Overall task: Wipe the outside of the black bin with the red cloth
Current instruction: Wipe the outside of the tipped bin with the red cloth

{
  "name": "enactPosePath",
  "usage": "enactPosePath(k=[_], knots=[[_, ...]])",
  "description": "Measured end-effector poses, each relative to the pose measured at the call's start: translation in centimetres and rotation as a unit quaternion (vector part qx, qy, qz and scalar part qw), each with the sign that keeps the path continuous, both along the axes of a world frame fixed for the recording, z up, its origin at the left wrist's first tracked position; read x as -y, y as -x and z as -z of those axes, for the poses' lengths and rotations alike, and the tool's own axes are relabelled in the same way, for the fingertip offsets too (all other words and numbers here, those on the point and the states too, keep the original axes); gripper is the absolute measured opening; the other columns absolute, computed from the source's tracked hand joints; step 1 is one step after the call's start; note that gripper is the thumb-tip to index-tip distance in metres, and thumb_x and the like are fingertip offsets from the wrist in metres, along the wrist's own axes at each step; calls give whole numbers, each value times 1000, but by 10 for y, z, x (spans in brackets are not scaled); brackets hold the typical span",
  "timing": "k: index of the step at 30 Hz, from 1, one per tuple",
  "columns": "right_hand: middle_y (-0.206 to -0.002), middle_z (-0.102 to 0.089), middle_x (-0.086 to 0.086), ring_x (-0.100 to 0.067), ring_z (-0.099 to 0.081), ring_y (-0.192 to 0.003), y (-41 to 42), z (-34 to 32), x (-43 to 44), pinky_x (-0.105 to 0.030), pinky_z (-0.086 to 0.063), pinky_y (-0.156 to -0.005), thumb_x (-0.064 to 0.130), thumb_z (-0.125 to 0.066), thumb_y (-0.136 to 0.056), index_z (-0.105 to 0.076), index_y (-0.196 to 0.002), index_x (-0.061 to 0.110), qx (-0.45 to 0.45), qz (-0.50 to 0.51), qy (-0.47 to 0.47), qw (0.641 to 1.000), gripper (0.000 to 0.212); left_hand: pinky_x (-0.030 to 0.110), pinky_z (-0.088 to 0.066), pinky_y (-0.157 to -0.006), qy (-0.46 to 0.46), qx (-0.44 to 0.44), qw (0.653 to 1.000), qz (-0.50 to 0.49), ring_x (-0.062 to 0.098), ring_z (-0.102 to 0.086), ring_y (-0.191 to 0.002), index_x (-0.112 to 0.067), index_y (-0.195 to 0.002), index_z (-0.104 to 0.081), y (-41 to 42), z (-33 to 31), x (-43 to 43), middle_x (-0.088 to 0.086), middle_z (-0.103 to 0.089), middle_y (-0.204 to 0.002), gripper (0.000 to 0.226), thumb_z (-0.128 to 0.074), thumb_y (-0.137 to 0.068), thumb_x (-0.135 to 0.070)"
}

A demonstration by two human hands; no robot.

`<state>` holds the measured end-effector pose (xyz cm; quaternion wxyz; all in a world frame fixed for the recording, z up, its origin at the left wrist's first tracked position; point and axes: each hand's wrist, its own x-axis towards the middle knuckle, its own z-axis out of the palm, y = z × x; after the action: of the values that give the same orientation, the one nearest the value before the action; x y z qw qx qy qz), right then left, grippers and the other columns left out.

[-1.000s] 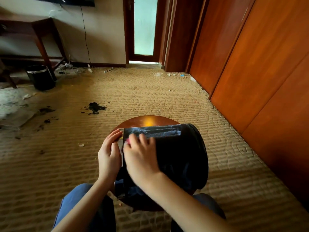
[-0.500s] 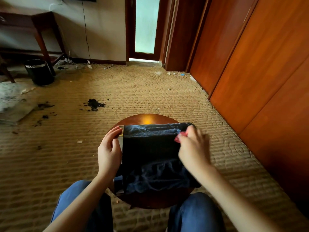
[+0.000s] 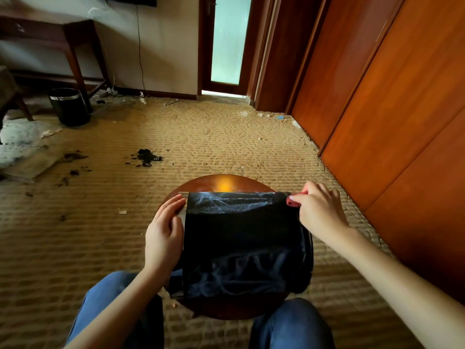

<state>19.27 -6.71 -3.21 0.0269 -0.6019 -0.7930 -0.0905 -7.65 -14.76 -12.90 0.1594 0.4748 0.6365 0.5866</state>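
**Black bin on its side on a stool, red cloth at its far right end**

- Black bin (image 3: 241, 238): lies on its side across a round wooden stool (image 3: 224, 182), directly in front of the seated person. A silvery rim band shows at its left end. Pale dusty streaks cross its upper face and its lower near part.
- Red cloth (image 3: 293, 202): only a small bunch shows, pressed against the far right top corner of the bin.
- Right hand (image 3: 319, 212): fingers curled, pinching the red cloth; fingertips are at the bin's edge and the forearm reaches in from the lower right.
- Left hand (image 3: 163, 233): seen from the back, fingers nearly straight and close together, laid against the bin's rim end. The thumb is hidden, so I cannot tell whether it hooks the rim.
- Knees in blue jeans (image 3: 292, 323): one on each side of the stool.
- Patterned tan carpet (image 3: 100, 222): dark debris (image 3: 147, 157) lies well beyond the stool, to the left.
- Second black bin (image 3: 69, 107): upright, far left, beside a wooden desk leg.
- Orange-brown wardrobe doors (image 3: 402, 122): along the right side.
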Motion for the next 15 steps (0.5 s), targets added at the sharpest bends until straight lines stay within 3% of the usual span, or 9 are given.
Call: enactPosePath(k=[2,6,10,13,15], knots=[[-112,-46,-2,-26,-39,-111,15,8,7,-40,-32,-91,10,-51,-87,-65,-115,25,-15,-14,-23,1000,34,30,-40,-105,2,2,1000,-6,10,-54,-121,-13,-114,-67,0,-1,-3,-2,-63,-125,39,-40,-87,-14],[-86,-53,-7,-30,-50,-81,60,38,46,-38,-42,-66,3,-65,-65,-73,-88,15,-102,-128,-108,981,26,30,-40,-105,5,1,1000,-11,10,-54,-120,-12,-114,-67,0,-1,-4,-1,-62,-125,35,-42,-90,-7],[-86,-56,-7,-29,-51,-77,72,46,70,-35,-40,-61,5,-56,-64,-72,-98,13,-102,-238,-102,961,38,29,-39,-105,7,-12,1000,-9,6,-52,-119,-13,-117,-66,0,2,0,-3,-61,-126,39,-40,-88,-10],[-89,-57,-6,-31,-54,-82,39,30,43,-37,-39,-66,2,-59,-72,-72,-101,21,-89,-175,-74,978,38,29,-39,-106,5,-19,1000,-3,7,-52,-121,-13,-118,-65,0,1,2,-4,-60,-127,39,-40,-88,-11],[-106,-53,-4,-30,-48,-102,11,12,18,-41,-36,-82,3,-49,-85,-66,-115,26,-51,-68,-55,995,41,27,-38,-105,8,-15,1000,-4,6,-51,-121,-13,-118,-65,-1,0,2,-6,-59,-127,43,-37,-85,-17]])
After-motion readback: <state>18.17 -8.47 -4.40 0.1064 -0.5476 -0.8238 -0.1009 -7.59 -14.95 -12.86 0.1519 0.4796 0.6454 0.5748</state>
